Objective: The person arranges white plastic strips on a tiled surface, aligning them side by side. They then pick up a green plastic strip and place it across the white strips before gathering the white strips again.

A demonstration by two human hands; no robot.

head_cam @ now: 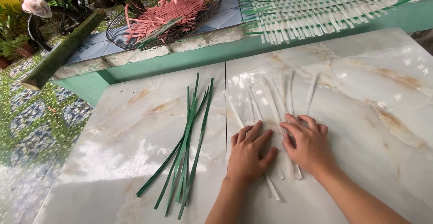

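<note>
Head view looks down on my two hands, both pressed flat on a set of white strips (275,104) that lie fanned out on the marble slab (361,93). My left hand (249,154) rests palm down with the fingers spread a little, covering the lower ends of the strips nearest the seam in the slab. My right hand (307,143) lies just beside it, also palm down, fingers loosely together and angled toward the left hand, pinning the middle strips. Neither hand grips anything; each is open and flat, only bearing down on the strips. The strips run away from me, their far ends splayed apart, and a few short ends poke out below my wrists.

To the left, well apart from my hands, a bundle of green strips (187,147) lies slanted across the other half of the slab, loosely gathered and crossing one another. Beyond the slab, on the green ledge (288,41), a half-woven mat of white and green strips (311,5) is spread out. Near it sits a wire basket (118,33) with a piece of pink weaving (169,5) in it. A thick green bamboo pole (61,51) leans at far left.
</note>
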